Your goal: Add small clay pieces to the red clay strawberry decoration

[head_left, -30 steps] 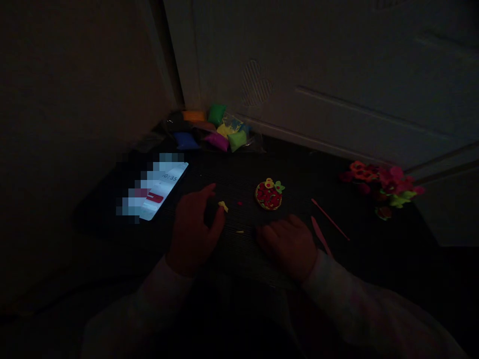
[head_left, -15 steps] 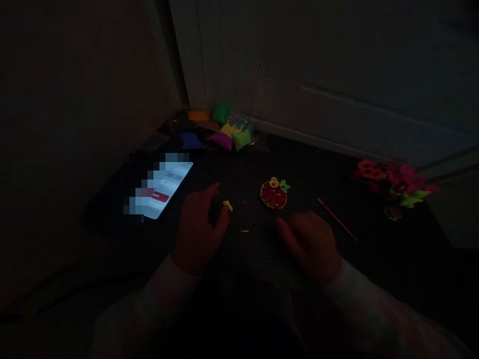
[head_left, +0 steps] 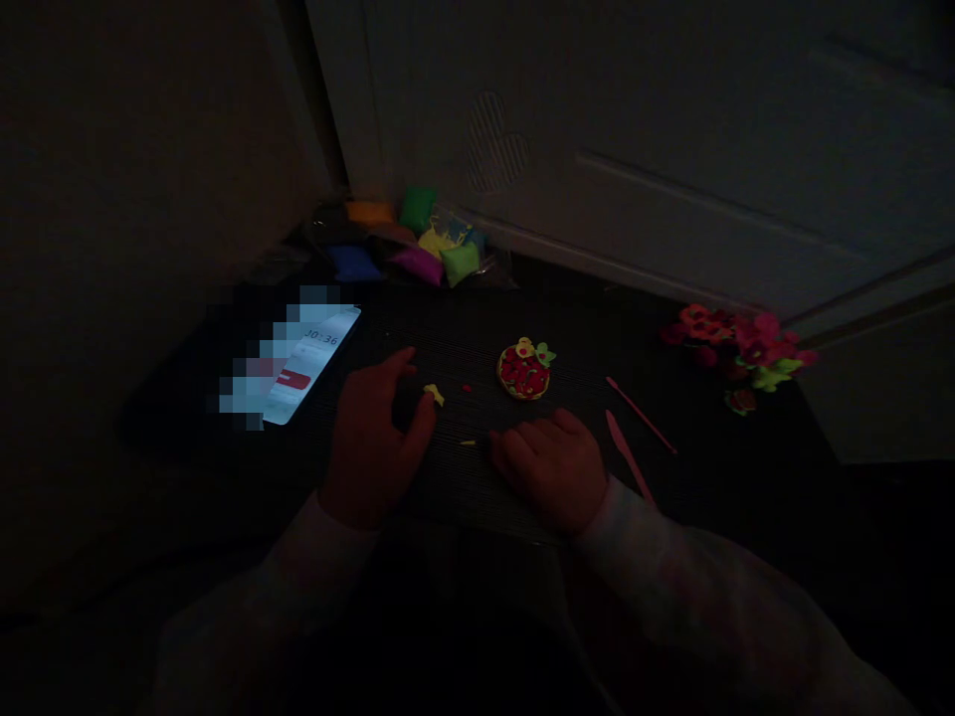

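Observation:
My left hand (head_left: 377, 438) rests on the dark tabletop with its thumb and fingers apart. A small yellow flower-shaped piece (head_left: 434, 395) lies at the thumb tip; in this dim light I cannot tell whether they touch. My right hand (head_left: 550, 467) is curled with its knuckles up, and its fingertips are hidden. Just left of it lies a thin yellow strip (head_left: 468, 443). Between and beyond the hands are a tiny red bit (head_left: 467, 388) and a round red clay piece (head_left: 523, 373) with a yellowish rim, topped by a yellow flower and a green one.
A lit phone (head_left: 309, 363) showing a timer lies at the left. Behind it are bagged packets of coloured clay (head_left: 418, 264). Right of my right hand lie a pink knife-shaped tool (head_left: 629, 452) and a thin pink stick (head_left: 642, 416). Pink and red flowers (head_left: 746, 343) stand farther right.
My right hand has moved left toward the yellow strip and curled in, uncovering the pink knife-shaped tool. My left hand stays by the yellow piece. The whole view has shifted slightly.

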A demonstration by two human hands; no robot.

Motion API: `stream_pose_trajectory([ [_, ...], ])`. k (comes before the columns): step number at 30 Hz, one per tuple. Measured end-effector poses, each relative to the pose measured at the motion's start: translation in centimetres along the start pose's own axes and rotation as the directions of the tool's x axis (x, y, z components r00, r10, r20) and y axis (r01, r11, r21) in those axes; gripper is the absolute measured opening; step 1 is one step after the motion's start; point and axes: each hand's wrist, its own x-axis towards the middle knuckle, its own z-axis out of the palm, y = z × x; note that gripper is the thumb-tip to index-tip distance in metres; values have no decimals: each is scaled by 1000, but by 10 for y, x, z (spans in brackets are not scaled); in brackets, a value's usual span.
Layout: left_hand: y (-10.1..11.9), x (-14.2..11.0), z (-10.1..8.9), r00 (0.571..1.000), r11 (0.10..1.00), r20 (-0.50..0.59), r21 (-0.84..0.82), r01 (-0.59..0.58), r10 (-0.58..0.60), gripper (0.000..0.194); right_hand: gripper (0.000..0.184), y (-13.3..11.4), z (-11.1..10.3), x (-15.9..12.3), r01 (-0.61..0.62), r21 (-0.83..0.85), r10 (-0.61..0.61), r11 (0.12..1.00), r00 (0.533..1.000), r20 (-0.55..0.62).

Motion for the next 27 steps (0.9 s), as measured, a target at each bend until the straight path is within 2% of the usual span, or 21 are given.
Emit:
stream_pose_trajectory([
  [5,-1,0,0,1000,1000,-1,-7,4,-4,40,29,6,-2,1,-4,-55,4,998,1000,-5],
  [9,0,0,0,1000,1000,5,-24,11,-11,40,29,5,-1,2,40,-51,-40,998,999,4],
  [13,-1,0,0,1000,1000,-7,-24,2,-2,41,28,4,-1,3,-1,-77,0,997,1000,-10],
  [16,-1,0,1,1000,1000,5,-13,-2,2,41,29,1,-2,2,61,-51,-62,997,998,-9],
  [20,-1,0,1,1000,1000,13,-13,3,-3,41,28,3,-1,3,-1,-81,-2,997,1000,-27],
  [24,-1,0,1,1000,1000,8,-21,5,-5,40,29,3,0,4,60,-49,-62,997,998,-29],
  [27,-1,0,1,1000,1000,3,-25,9,-9,40,28,2,1,5,8,-65,-10,998,999,-31],
])
